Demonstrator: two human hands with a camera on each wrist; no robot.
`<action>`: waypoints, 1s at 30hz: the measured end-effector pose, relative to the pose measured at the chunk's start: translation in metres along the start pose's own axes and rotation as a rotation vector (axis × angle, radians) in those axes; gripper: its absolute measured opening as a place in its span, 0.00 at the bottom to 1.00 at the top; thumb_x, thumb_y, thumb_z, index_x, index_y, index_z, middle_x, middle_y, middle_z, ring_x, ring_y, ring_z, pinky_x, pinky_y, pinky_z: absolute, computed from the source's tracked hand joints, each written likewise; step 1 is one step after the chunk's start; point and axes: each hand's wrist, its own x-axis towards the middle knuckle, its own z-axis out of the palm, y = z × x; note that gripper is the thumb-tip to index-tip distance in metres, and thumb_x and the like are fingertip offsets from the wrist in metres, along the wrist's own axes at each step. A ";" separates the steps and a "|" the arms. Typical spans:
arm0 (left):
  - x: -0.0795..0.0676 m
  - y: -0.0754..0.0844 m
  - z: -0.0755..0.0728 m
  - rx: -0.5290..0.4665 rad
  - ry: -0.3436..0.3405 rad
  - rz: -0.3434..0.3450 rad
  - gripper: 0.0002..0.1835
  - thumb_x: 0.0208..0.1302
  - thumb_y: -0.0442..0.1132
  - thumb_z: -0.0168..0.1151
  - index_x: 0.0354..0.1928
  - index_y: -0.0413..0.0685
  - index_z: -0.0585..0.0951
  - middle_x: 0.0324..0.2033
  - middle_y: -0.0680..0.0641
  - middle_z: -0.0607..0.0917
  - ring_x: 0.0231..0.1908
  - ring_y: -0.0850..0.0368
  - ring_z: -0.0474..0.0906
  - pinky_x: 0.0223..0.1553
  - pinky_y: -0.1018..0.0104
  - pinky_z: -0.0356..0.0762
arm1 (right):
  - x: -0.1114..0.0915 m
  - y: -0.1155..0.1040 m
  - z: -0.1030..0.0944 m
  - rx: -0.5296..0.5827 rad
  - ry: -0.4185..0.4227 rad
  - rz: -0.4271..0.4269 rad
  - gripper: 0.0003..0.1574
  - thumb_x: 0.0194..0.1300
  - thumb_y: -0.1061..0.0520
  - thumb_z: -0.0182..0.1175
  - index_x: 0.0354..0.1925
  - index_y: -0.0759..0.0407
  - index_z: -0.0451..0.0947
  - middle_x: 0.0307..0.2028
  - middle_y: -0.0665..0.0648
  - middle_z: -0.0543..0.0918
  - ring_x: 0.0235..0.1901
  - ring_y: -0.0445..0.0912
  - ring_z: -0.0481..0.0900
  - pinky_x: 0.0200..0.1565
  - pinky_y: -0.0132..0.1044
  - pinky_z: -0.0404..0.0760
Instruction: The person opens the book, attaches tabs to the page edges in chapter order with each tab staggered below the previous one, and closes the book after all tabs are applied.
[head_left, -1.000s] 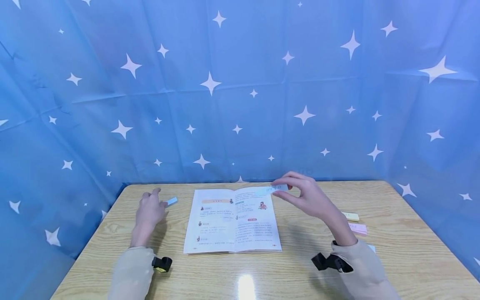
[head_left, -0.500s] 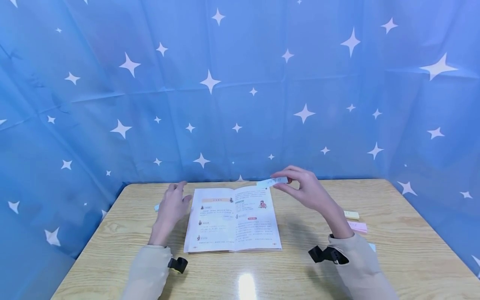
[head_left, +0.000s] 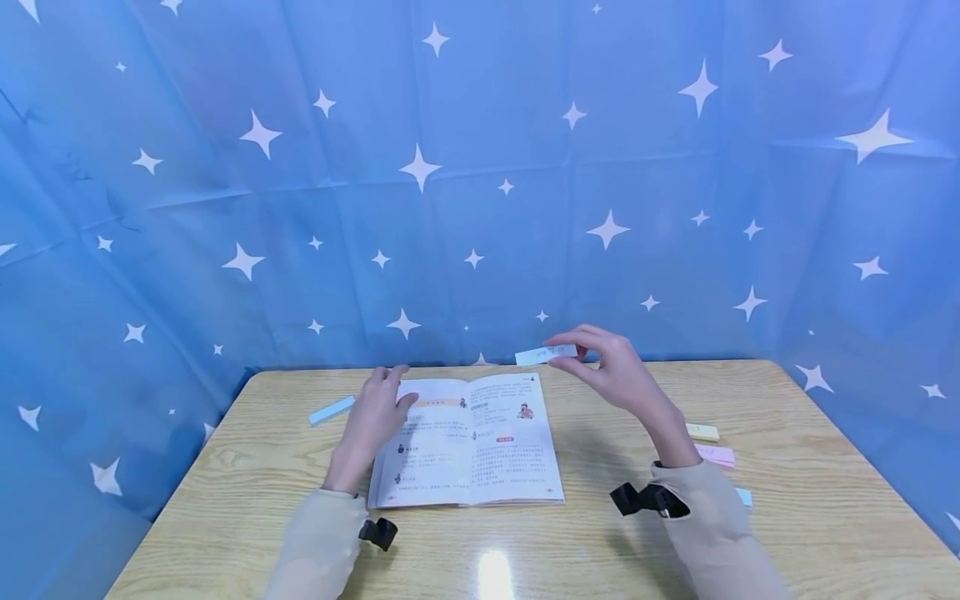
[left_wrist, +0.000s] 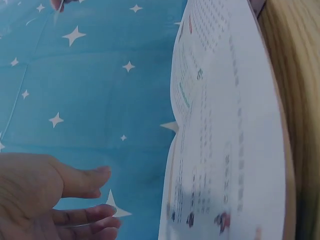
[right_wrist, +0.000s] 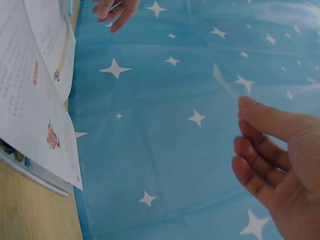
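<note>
My right hand (head_left: 618,371) pinches a light blue sticky note strip (head_left: 534,357) by one end, between thumb and fingers. Handwritten marks show on the strip, which is raised above the far right corner of an open book (head_left: 510,467). In the right wrist view the same strip (right_wrist: 225,82) appears nearly edge-on. My left hand (head_left: 375,417) hovers around the upper left corner of the book, holding nothing. Its thumb (left_wrist: 82,182) and fingers are apart in the left wrist view. Whether it touches the page I cannot tell. A blue pad of sticky strips (head_left: 332,411) lies left of that hand.
On the right of the wooden table (head_left: 585,550) lie a yellow strip pad (head_left: 702,432), a pink strip pad (head_left: 716,456) and a blue strip pad (head_left: 744,497), partly covered by my right sleeve. A blue star-patterned curtain (head_left: 480,208) hangs behind the table.
My left hand has moved right, away from the blue pad on the left, to the book's upper left corner. My right hand has lifted the strip slightly higher, off the book's far edge.
</note>
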 end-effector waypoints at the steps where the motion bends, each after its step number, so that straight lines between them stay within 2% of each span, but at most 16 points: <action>1: 0.000 0.002 0.002 -0.002 -0.010 0.008 0.26 0.70 0.37 0.65 0.66 0.36 0.74 0.55 0.31 0.77 0.53 0.37 0.78 0.50 0.45 0.80 | 0.001 0.000 0.000 0.001 0.004 0.001 0.15 0.64 0.62 0.70 0.50 0.57 0.87 0.40 0.49 0.85 0.31 0.40 0.73 0.29 0.35 0.71; 7: 0.000 0.015 0.012 0.006 -0.081 0.067 0.26 0.71 0.40 0.64 0.67 0.38 0.74 0.54 0.35 0.78 0.50 0.41 0.79 0.49 0.47 0.80 | 0.004 0.003 0.002 0.024 0.011 0.041 0.15 0.65 0.61 0.69 0.51 0.55 0.86 0.41 0.49 0.85 0.32 0.41 0.74 0.30 0.35 0.72; 13: 0.001 0.027 0.018 -0.020 -0.129 0.087 0.26 0.73 0.41 0.63 0.68 0.39 0.73 0.56 0.35 0.77 0.50 0.42 0.79 0.48 0.48 0.81 | 0.004 0.010 0.006 0.045 0.000 0.098 0.16 0.65 0.59 0.69 0.52 0.55 0.86 0.43 0.52 0.85 0.33 0.43 0.75 0.32 0.36 0.73; 19: 0.004 0.040 0.023 -0.042 -0.159 0.098 0.26 0.73 0.42 0.62 0.68 0.41 0.73 0.58 0.36 0.76 0.52 0.42 0.79 0.49 0.48 0.80 | 0.003 0.020 0.009 0.044 -0.012 0.124 0.16 0.66 0.58 0.69 0.52 0.57 0.86 0.42 0.52 0.85 0.31 0.44 0.75 0.33 0.36 0.74; 24: 0.006 0.048 0.029 -0.033 -0.181 0.098 0.26 0.73 0.42 0.62 0.69 0.41 0.73 0.59 0.36 0.76 0.54 0.42 0.78 0.51 0.48 0.80 | 0.001 0.029 0.012 0.064 -0.033 0.185 0.16 0.67 0.56 0.69 0.53 0.56 0.86 0.43 0.52 0.85 0.32 0.46 0.76 0.32 0.38 0.75; 30: 0.007 0.053 0.039 -0.027 -0.193 0.130 0.26 0.72 0.41 0.63 0.68 0.42 0.73 0.58 0.37 0.76 0.51 0.43 0.79 0.48 0.49 0.81 | -0.002 0.044 0.020 0.077 -0.062 0.258 0.18 0.68 0.54 0.68 0.54 0.59 0.85 0.44 0.55 0.85 0.32 0.47 0.77 0.33 0.38 0.76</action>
